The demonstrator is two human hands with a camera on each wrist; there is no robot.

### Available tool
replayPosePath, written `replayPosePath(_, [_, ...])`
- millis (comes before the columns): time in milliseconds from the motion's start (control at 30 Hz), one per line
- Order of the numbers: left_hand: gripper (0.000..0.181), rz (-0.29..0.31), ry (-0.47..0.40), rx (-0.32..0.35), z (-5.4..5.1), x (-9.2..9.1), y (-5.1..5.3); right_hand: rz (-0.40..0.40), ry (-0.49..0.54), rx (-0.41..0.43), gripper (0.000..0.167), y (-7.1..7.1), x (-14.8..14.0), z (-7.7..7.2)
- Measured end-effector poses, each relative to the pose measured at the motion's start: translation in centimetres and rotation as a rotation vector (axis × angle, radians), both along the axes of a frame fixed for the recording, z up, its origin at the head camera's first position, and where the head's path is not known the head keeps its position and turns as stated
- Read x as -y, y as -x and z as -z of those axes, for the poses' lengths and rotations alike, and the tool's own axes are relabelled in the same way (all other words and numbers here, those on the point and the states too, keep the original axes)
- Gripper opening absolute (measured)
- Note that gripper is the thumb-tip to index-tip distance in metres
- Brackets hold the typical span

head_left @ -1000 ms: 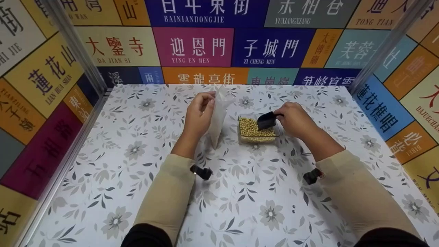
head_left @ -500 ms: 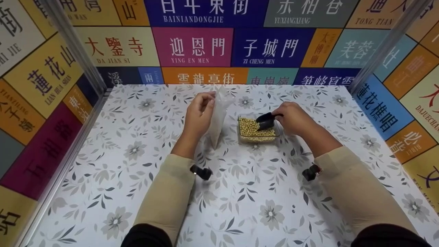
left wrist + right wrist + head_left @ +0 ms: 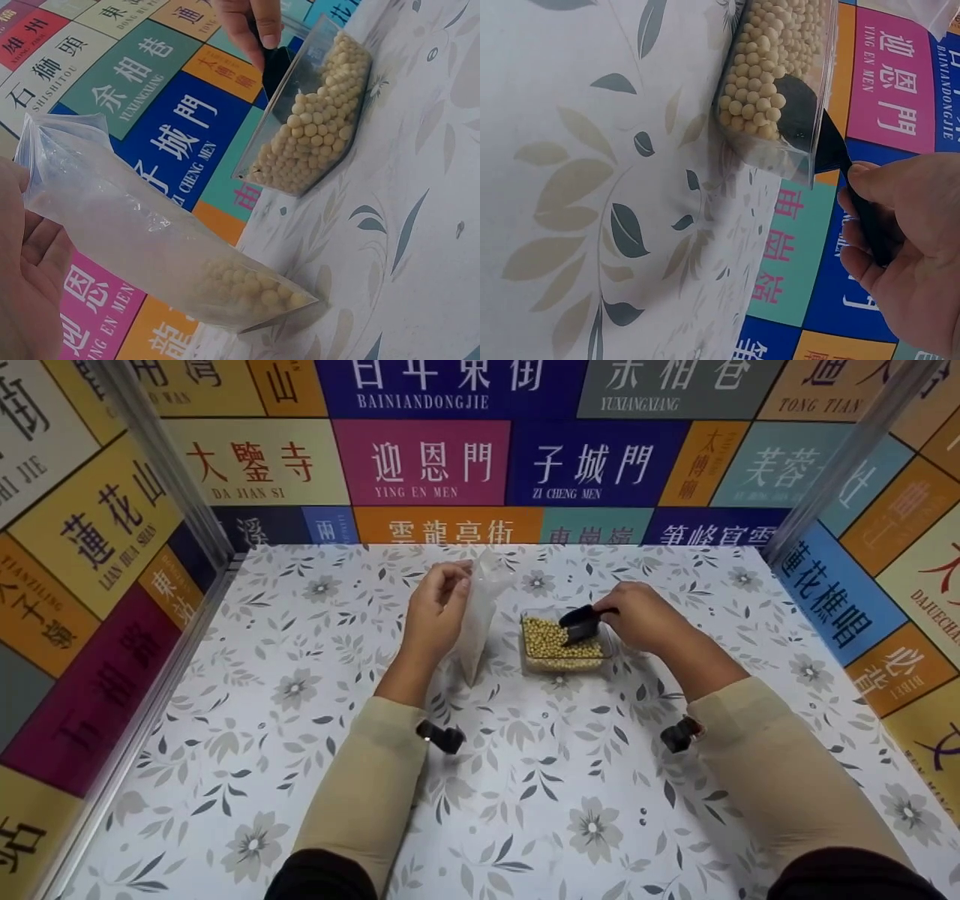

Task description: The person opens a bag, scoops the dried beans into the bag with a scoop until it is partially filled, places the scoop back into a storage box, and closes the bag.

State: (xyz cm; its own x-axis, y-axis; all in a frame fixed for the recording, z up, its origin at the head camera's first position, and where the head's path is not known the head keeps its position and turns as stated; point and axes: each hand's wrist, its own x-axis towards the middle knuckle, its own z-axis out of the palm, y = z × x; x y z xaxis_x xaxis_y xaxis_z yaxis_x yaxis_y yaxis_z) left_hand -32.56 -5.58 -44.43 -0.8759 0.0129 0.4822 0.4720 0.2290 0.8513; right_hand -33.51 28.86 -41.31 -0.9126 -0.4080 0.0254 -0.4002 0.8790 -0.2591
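A clear plastic box (image 3: 566, 666) of yellow soybeans (image 3: 544, 639) stands on the table in the head view. My right hand (image 3: 636, 615) grips the handle of a black scoop (image 3: 581, 625), whose blade is dug into the beans at the box's right side. To the left, my left hand (image 3: 437, 604) holds a clear plastic bag (image 3: 478, 622) near its top. Some soybeans (image 3: 251, 287) lie in the bag's bottom corner, which touches the table in the left wrist view. Through the box's wall, the right wrist view shows the scoop blade (image 3: 795, 109) partly among the beans.
The table (image 3: 517, 780) has a white cloth printed with grey leaves and flowers. Panels with coloured signs (image 3: 424, 461) wall in its back and both sides. A small gap of tabletop lies between the bag and the box.
The scoop has shifted slightly left and tilted a little within the beans, and the right hand has moved with it. The left hand and the bag stay in place.
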Motion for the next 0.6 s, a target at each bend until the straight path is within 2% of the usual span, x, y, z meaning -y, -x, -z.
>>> replayPosePath(167, [0.013, 0.003, -0.009, -0.001, 0.1, 0.1, 0.1, 0.046, 0.029, 0.069, 0.031, 0.3, 0.3, 0.4])
replayPosePath(400, [0.013, 0.01, -0.018, 0.001, 0.1, 0.1, 0.1, 0.024, 0.062, 0.073, 0.032, 0.5, 1.3, 1.6])
replayPosePath(600, [0.013, 0.01, -0.015, -0.003, 0.1, 0.0, 0.1, 0.039, 0.113, 0.073, 0.032, 0.5, 1.8, 2.6])
